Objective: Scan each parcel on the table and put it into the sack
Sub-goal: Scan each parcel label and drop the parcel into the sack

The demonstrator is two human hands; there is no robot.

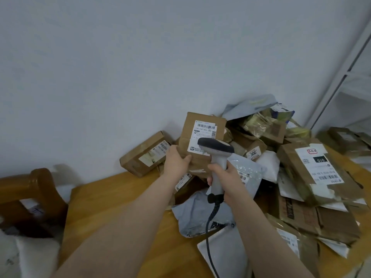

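One stiff, probably light cardboard parcel (202, 133) is held upright over the heap (291, 167) on the table (112, 197), gripped at its lower left edge by the left hand (176, 160), which is judged a firm hold, while the scanner (217, 157) is clasped in the right hand (226, 177).

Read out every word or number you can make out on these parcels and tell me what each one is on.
"300": label on the small brown box in the pile.
"010": white on black, upside down, on the big box at the right.
"15R-159-A03-280", roughly, partly blurred: label on the held box gripped by the left hand.
Remaining label print and barcodes: too small or blurred to read.
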